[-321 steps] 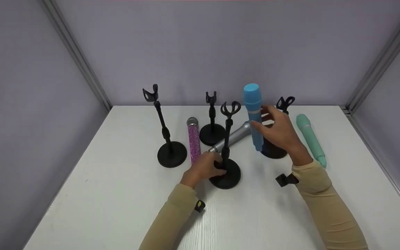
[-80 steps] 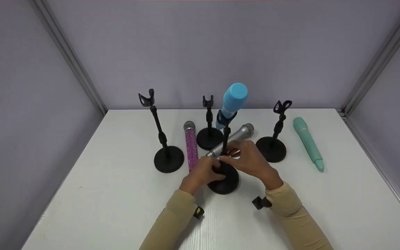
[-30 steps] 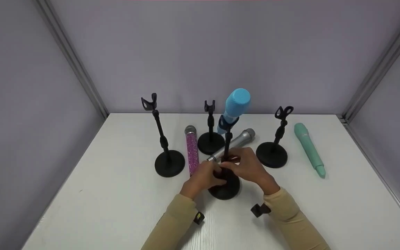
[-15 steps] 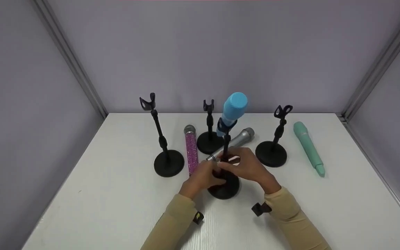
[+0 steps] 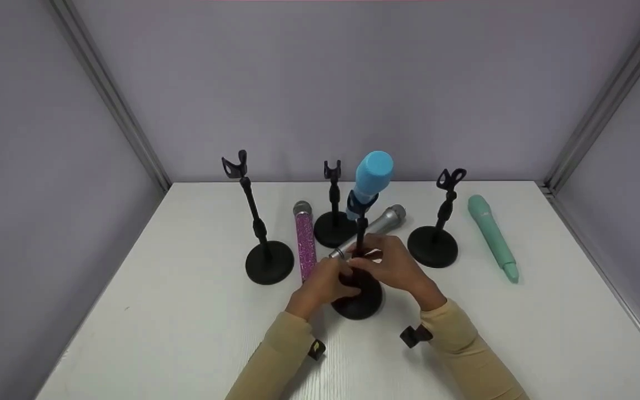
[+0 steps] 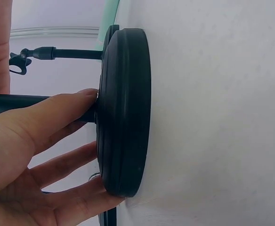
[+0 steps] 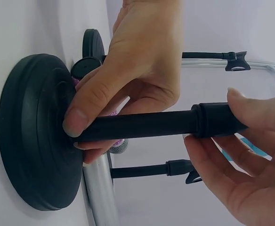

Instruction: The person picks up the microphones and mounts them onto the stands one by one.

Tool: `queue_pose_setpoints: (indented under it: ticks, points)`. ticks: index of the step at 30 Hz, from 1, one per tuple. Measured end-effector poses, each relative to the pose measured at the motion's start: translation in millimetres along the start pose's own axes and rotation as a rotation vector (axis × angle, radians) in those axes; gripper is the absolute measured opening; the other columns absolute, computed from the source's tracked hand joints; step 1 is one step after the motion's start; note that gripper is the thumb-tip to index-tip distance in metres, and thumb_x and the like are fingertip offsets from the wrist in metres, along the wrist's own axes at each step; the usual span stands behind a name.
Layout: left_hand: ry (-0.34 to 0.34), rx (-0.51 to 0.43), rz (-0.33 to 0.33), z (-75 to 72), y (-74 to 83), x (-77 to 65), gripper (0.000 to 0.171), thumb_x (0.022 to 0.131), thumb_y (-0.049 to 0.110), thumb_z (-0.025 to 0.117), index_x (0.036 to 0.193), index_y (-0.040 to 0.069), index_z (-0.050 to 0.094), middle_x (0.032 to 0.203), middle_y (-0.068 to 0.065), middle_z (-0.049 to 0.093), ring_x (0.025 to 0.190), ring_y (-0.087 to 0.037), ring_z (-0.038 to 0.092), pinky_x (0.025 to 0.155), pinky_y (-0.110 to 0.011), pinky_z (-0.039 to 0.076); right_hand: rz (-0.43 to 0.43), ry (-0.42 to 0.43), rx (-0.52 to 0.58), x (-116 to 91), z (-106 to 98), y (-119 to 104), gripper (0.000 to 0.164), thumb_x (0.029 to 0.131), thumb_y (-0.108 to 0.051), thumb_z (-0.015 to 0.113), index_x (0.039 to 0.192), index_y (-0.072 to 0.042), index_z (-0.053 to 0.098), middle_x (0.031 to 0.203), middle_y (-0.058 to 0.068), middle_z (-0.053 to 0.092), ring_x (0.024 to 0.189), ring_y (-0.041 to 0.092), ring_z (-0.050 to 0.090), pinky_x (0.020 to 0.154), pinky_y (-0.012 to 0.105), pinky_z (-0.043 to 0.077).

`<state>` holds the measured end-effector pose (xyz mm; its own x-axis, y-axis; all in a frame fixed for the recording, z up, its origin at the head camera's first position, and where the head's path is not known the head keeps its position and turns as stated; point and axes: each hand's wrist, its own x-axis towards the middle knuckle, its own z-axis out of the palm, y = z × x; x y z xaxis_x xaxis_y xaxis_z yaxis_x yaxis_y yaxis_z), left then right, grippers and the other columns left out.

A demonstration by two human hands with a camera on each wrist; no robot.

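Note:
A blue microphone [image 5: 374,169] sits tilted in the clip of the front black microphone stand [image 5: 367,306], its head raised toward the camera. Low on that stand, my left hand [image 5: 324,284] grips the pole just above the round base [image 6: 128,113], thumb along the pole and other fingers spread at the base's edge. My right hand [image 5: 395,264] pinches the thicker collar [image 7: 217,118] higher on the pole between thumb and fingers. Below the collar, the lower pole [image 7: 142,126] shows between my hands. Behind them lies a silver microphone [image 5: 389,219], partly covered by the stand and right hand.
Three more black stands with unfilled clips stand around: a left stand [image 5: 269,264], a back stand [image 5: 335,229] and a right stand [image 5: 434,247]. A purple glittery microphone [image 5: 305,239] and a mint-green microphone [image 5: 492,236] lie on the white table [image 5: 159,333]. Panels enclose it.
Earlier my right hand held the blue microphone in the air; now that microphone sits in the front clip and the hand is on the collar. Over the last second, clip and microphone have sunk slightly.

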<state>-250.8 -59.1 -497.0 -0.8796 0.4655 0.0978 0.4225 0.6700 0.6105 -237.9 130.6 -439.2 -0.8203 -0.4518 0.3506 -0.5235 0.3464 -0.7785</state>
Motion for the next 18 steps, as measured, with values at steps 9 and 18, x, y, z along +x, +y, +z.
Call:
queue_pose_setpoints:
  ticks: [9,18]
  points:
    - [-0.019,-0.004,-0.027,-0.1,0.4,-0.5,0.016,0.083,0.021,0.087,0.085,0.009,0.077,0.078,0.002,0.072,0.076,-0.007,0.052,0.067,-0.022,0.048,-0.004,-0.028,-0.008,-0.5,-2.1,-0.5,0.018,0.095,-0.009,0.073,0.11,0.001,0.073,0.105,0.015,0.076,0.101,0.031,0.075,0.09,0.042,0.062]
    - [0.004,-0.019,-0.014,1.0,-0.5,-0.7,0.019,0.082,0.019,0.088,0.088,0.006,0.076,0.082,-0.001,0.073,0.079,-0.008,0.055,0.071,-0.024,0.051,0.038,-0.03,0.008,0.6,-2.7,-0.5,0.021,0.094,-0.017,0.076,0.108,-0.002,0.073,0.105,0.014,0.076,0.102,0.03,0.075,0.09,0.041,0.062]
